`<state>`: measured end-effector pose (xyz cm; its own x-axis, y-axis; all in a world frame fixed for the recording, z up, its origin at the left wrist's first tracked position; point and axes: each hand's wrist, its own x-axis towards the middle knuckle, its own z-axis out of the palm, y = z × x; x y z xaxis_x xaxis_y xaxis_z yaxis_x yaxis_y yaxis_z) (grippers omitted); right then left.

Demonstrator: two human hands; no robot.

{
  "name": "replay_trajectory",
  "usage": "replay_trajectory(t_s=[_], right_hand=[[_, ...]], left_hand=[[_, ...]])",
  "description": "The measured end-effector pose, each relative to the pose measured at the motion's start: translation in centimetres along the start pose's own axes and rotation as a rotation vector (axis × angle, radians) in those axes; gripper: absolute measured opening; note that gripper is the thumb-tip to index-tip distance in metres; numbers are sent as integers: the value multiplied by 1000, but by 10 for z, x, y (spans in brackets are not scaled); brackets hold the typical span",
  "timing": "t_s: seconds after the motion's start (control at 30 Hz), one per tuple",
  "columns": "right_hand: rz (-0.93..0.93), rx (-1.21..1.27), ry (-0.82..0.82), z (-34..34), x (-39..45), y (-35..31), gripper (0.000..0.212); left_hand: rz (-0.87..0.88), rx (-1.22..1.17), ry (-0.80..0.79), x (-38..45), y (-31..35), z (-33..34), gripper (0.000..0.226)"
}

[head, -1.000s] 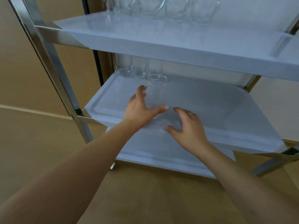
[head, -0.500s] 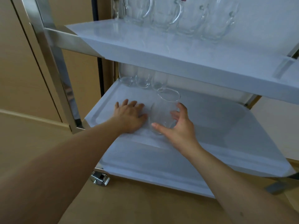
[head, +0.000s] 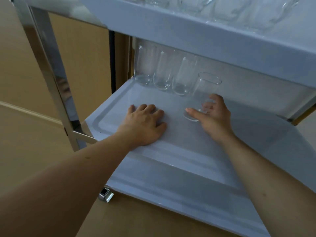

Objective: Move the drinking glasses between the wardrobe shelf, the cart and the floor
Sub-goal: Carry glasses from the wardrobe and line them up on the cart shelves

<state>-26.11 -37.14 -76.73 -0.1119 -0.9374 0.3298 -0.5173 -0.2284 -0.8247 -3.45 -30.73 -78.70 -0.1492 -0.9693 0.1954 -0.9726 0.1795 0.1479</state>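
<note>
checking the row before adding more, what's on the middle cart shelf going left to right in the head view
left hand flat on the shelf → first glass → second glass → third glass → tilted glass held by the right hand

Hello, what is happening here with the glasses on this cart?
A person is putting drinking glasses on the middle shelf of a metal cart. The right hand holds a clear glass near its base, tilted, beside a row of three glasses standing at the back of the shelf. The left hand rests flat on the shelf. More glassware stands on the top shelf.
</note>
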Motion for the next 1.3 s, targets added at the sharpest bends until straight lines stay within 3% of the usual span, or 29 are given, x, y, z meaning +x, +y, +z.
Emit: replay_trajectory(t_s=[0.33,0.47,0.77,1.1,1.3], right_hand=[[20,-82,118,17,83,26,92],[20,-72,125,25,99,31,93],[46,-56,84,33,112,42,107],[75,-73,53,33,112,44,112],[111,-132,61,30,106,35,119]], left_hand=[[-13,-31,15,1,-2,3,64],[-10,-28,42,2,-4,7,53],[-14,-27,45,4,-3,10,47],[-21,-40,73,5,-6,13,68],[-37,-52,62,6,-7,13,61]])
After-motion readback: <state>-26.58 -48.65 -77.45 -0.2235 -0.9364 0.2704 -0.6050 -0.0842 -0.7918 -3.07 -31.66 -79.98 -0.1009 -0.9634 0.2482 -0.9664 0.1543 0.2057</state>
